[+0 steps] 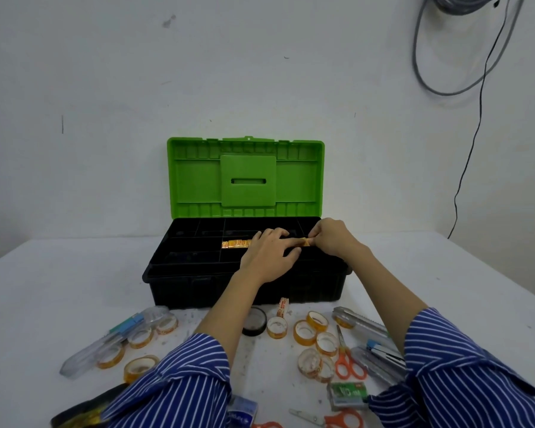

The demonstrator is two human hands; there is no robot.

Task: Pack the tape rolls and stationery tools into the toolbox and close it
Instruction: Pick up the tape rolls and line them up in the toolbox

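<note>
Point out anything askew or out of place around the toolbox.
One tape roll stands on edge against the toolbox front wall, while other rolls lie flat on the table. Loose cables dangle down the wall. Both hands, left hand and right hand, work inside the tray.

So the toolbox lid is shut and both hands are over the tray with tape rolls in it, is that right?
Not quite: the green lid stands open, as the head view shows. Both hands, left and right, are over the tray with tape rolls in it.
</note>
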